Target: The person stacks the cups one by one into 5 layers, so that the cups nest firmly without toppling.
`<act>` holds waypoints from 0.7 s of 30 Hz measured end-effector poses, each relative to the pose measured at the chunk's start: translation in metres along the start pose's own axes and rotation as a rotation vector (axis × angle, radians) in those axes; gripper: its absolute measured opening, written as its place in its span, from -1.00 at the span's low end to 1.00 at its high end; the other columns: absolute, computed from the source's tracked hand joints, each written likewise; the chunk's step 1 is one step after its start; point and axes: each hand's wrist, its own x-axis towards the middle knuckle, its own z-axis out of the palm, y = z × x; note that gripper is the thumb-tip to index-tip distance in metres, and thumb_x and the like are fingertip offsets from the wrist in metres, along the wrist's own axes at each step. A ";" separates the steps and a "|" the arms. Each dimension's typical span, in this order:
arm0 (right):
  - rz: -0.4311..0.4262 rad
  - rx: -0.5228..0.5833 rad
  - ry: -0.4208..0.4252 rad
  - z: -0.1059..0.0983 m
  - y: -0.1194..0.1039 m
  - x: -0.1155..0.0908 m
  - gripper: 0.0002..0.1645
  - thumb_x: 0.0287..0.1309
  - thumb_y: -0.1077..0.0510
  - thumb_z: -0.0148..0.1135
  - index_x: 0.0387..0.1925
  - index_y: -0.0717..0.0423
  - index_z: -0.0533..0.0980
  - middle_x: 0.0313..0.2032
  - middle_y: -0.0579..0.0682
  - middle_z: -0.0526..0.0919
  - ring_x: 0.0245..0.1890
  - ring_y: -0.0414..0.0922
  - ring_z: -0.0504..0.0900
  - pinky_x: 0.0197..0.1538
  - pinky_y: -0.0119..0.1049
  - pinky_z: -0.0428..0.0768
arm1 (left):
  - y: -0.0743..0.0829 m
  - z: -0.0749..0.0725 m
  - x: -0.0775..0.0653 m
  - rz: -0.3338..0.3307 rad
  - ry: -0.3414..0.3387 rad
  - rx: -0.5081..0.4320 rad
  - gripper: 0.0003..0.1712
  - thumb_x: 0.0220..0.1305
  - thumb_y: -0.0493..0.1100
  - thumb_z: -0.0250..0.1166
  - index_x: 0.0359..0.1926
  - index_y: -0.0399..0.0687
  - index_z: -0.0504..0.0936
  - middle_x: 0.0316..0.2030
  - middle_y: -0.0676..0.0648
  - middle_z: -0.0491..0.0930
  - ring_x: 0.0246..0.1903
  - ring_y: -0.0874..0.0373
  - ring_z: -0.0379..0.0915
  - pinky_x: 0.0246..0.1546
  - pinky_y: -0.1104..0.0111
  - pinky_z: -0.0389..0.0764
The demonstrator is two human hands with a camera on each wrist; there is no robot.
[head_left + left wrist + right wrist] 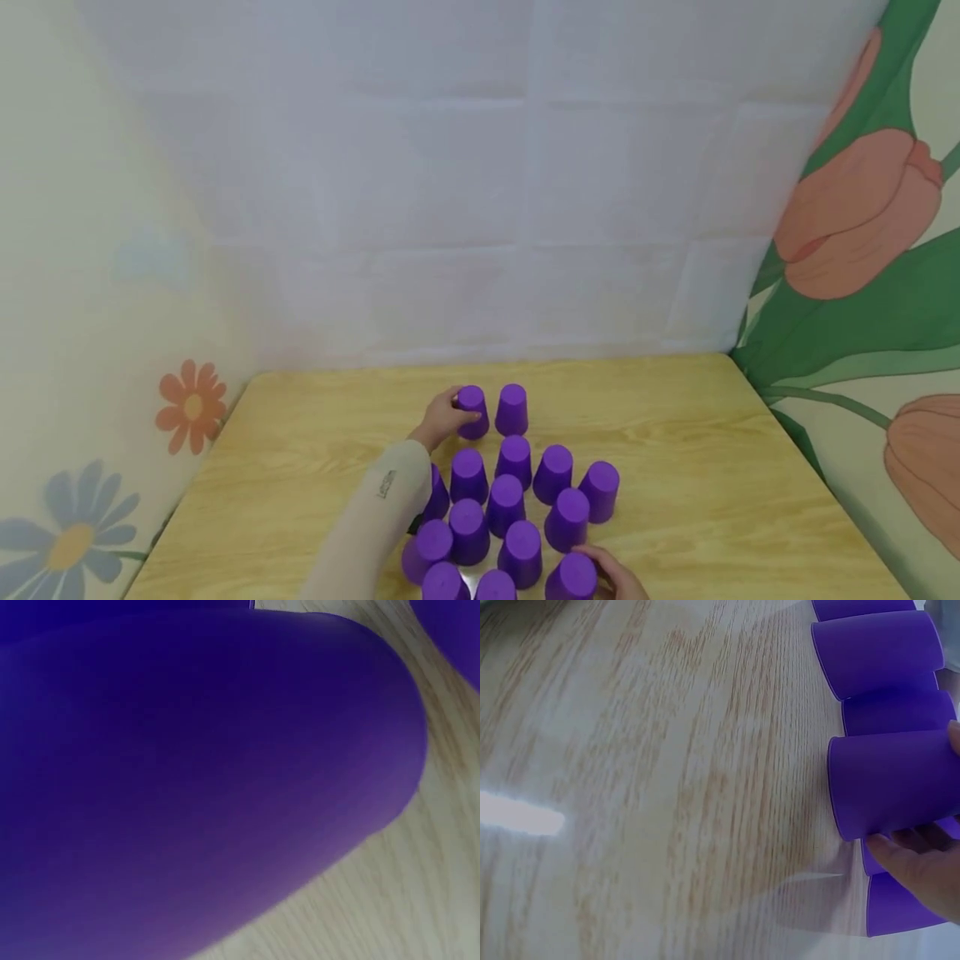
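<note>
Near the middle of the counter's [292,467] far edge, two inverted purple cups stood side by side, slightly apart: a far-left cup [473,425] and a far-right cup [512,410]. The left hand [441,417] pinched the far-left cup, thumb and fingers on its sides. Its pale sleeve [360,525], marked with small dark lettering, crossed the counter from the near side.

Toward the near side, right of the cluster's middle, the right hand [617,575] gripped a near cup [572,579], also inverted; the right wrist view showed the thumb along its wall. Between the two hands stood a close cluster of purple cups [506,506], narrow ends up, well clear of the counter's left and right edges. The left wrist view was mostly filled by blurred purple cup wall.

Beyond the far edge hung a creased white sheet [480,183]. Painted tulips [862,217] covered the wall at right.
</note>
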 end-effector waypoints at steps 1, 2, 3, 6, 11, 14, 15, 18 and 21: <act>-0.008 -0.001 -0.003 0.000 0.001 0.000 -0.33 -0.15 0.43 0.20 0.08 0.31 0.21 -0.04 -0.43 0.34 -0.05 -0.40 0.32 -0.07 -0.38 0.41 | -0.007 0.002 0.005 0.005 0.002 0.007 -0.30 -0.20 -0.10 0.41 0.02 -0.22 0.39 -0.19 -0.24 0.49 -0.21 -0.07 0.43 -0.19 0.16 0.46; -0.019 -0.003 -0.005 -0.001 0.002 0.001 -0.33 -0.15 0.44 0.19 0.09 0.31 0.21 -0.04 -0.43 0.34 -0.05 -0.40 0.32 -0.07 -0.38 0.41 | -0.013 0.004 0.009 0.004 0.005 0.007 -0.29 -0.22 -0.09 0.41 0.02 -0.21 0.39 -0.20 -0.23 0.50 -0.21 -0.06 0.43 -0.19 0.16 0.46; -0.028 -0.006 -0.008 -0.001 0.003 0.001 -0.33 -0.15 0.45 0.18 0.09 0.29 0.21 -0.04 -0.43 0.34 -0.05 -0.39 0.33 -0.07 -0.37 0.41 | -0.013 0.004 0.009 0.023 0.005 0.012 -0.31 -0.20 -0.10 0.41 0.02 -0.20 0.39 -0.18 -0.23 0.49 -0.20 -0.06 0.42 -0.18 0.16 0.45; -0.047 -0.009 -0.008 -0.002 0.006 0.002 -0.32 -0.16 0.47 0.17 0.09 0.21 0.24 -0.04 -0.44 0.33 -0.06 -0.39 0.34 -0.08 -0.37 0.41 | -0.038 0.013 0.025 0.028 0.009 0.028 -0.29 -0.21 -0.06 0.41 0.01 -0.24 0.38 -0.20 -0.24 0.49 -0.23 -0.05 0.44 -0.22 0.19 0.47; -0.022 0.002 0.004 -0.002 0.004 0.003 -0.32 -0.17 0.44 0.20 0.09 0.24 0.24 -0.05 -0.45 0.34 -0.07 -0.40 0.34 -0.09 -0.38 0.42 | -0.087 0.028 0.053 0.079 0.013 0.039 -0.20 -0.19 0.02 0.39 0.04 -0.32 0.31 -0.24 -0.27 0.50 -0.31 -0.02 0.45 -0.33 0.24 0.51; -0.002 0.013 0.012 -0.001 0.002 0.003 -0.30 -0.18 0.42 0.22 0.08 0.39 0.18 -0.05 -0.44 0.35 -0.06 -0.38 0.34 -0.07 -0.37 0.42 | -0.065 0.025 0.043 0.033 0.017 0.024 -0.16 -0.20 0.00 0.40 0.06 -0.36 0.27 -0.22 -0.32 0.48 -0.27 -0.07 0.44 -0.28 0.19 0.50; 0.003 0.016 0.015 -0.001 0.002 0.003 -0.29 -0.18 0.41 0.23 0.07 0.43 0.16 -0.05 -0.43 0.35 -0.06 -0.38 0.34 -0.07 -0.36 0.43 | -0.051 0.022 0.036 0.021 0.025 0.017 -0.17 -0.19 -0.03 0.40 0.05 -0.38 0.27 -0.21 -0.34 0.47 -0.25 -0.09 0.44 -0.27 0.18 0.50; 0.006 0.017 0.023 0.000 0.004 0.004 -0.29 -0.18 0.41 0.23 0.07 0.43 0.16 -0.05 -0.42 0.36 -0.06 -0.37 0.35 -0.06 -0.36 0.42 | 0.001 0.010 0.008 -0.067 0.004 -0.077 -0.21 -0.13 -0.20 0.36 0.09 -0.46 0.19 -0.10 -0.43 0.39 -0.12 -0.20 0.34 -0.13 0.10 0.41; -0.012 0.016 0.029 0.000 0.008 0.002 -0.31 -0.18 0.43 0.22 0.08 0.31 0.22 -0.05 -0.40 0.36 -0.06 -0.37 0.35 -0.06 -0.37 0.41 | 0.039 0.000 -0.013 -0.116 -0.006 -0.171 -0.26 -0.06 -0.34 0.26 0.12 -0.53 0.11 -0.02 -0.50 0.27 -0.02 -0.29 0.22 -0.05 0.05 0.34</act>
